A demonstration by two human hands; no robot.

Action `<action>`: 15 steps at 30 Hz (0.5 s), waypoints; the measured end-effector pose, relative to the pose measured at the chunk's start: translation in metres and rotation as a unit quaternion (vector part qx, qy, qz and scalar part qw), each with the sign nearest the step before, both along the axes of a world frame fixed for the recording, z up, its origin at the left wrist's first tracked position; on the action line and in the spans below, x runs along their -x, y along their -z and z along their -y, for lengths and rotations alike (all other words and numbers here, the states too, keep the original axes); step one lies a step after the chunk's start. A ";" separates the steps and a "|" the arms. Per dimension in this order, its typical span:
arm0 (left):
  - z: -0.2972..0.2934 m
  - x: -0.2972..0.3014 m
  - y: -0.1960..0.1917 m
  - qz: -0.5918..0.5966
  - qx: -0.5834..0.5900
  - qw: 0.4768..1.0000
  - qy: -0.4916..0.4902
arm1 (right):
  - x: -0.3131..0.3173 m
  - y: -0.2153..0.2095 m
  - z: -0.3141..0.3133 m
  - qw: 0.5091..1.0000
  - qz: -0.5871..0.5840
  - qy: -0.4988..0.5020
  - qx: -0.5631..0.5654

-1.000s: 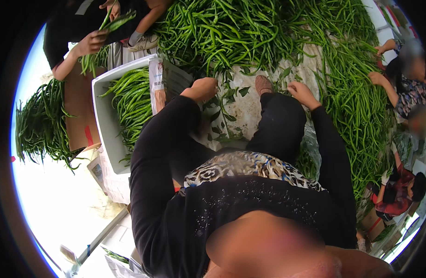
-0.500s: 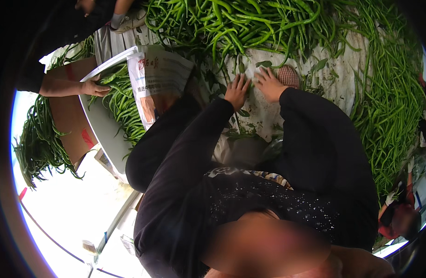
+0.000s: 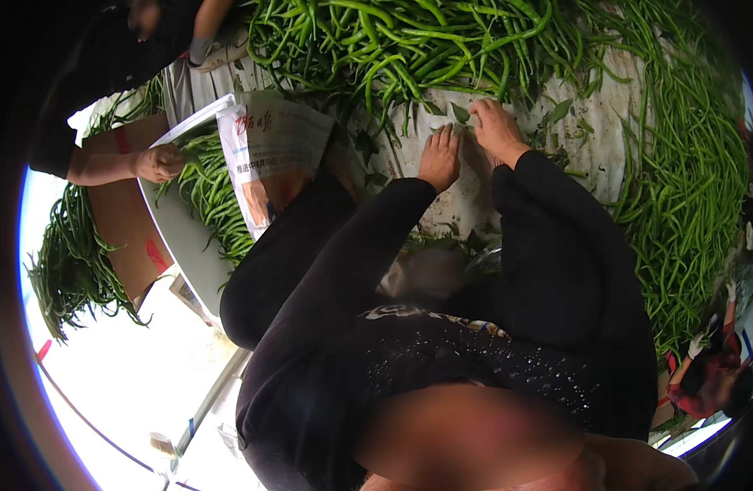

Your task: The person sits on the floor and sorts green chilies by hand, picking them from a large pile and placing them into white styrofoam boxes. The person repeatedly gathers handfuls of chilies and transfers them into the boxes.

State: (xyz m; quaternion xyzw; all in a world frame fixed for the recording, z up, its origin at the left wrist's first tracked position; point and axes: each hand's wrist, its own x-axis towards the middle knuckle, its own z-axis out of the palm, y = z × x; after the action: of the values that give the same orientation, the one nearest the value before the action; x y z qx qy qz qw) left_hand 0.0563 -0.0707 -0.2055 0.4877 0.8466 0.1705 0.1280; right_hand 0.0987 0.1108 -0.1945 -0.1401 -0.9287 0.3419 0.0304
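Note:
On the soiled pale sheet (image 3: 607, 135), my left hand (image 3: 440, 158) lies palm down with its fingers stretched forward, touching the cloth. Just to its right and farther forward, my right hand (image 3: 496, 129) has its thumb and fingers drawn together at the edge of a green leaf (image 3: 460, 113). Beyond both hands rises a large heap of long green chili peppers (image 3: 409, 49). Loose leaves (image 3: 560, 110) and bits of stem lie scattered on the sheet around my hands.
At left, a white foam box (image 3: 173, 219) holds green peppers (image 3: 217, 192), partly covered by newspaper (image 3: 282, 135). A co-worker's hand (image 3: 158, 164) is over its rim. Beside it stand a brown carton (image 3: 119, 213) and more peppers (image 3: 69, 254). Peppers (image 3: 687, 213) spread along the right.
Both my hands have shifted right; my right hand has gone farther forward and closed at the leaf. The co-worker's hand at the foam box has drawn back a little and curled.

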 end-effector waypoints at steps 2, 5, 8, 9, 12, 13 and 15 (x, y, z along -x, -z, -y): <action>-0.017 -0.007 0.011 0.035 0.016 0.998 -0.040 | 0.003 -0.013 -0.015 0.992 -0.025 0.103 -0.061; 0.008 -0.052 0.015 0.050 0.049 0.997 0.038 | -0.003 0.009 -0.042 0.964 0.039 0.257 0.061; 0.101 -0.100 0.038 0.024 0.109 0.928 0.356 | 0.000 0.020 -0.051 0.919 0.078 0.296 0.247; 0.157 -0.107 0.053 0.240 0.105 0.899 0.352 | 0.004 0.015 -0.049 0.890 0.094 0.303 0.327; 0.218 -0.094 0.002 0.245 0.138 0.904 0.322 | 0.000 0.015 -0.059 0.856 0.066 0.339 0.383; 0.212 -0.080 -0.014 0.289 0.314 0.846 0.319 | -0.001 0.013 -0.059 0.846 0.061 0.345 0.401; 0.200 -0.057 -0.034 0.212 0.524 0.730 0.383 | -0.003 0.016 -0.062 0.864 0.074 0.333 0.370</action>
State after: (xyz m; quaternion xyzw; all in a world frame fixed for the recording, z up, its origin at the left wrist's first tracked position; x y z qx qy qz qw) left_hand 0.1136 -0.2709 -0.1711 0.5774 0.4934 -0.2646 0.5942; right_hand 0.1019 0.1733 -0.2109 -0.4671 -0.6318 0.6183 0.0192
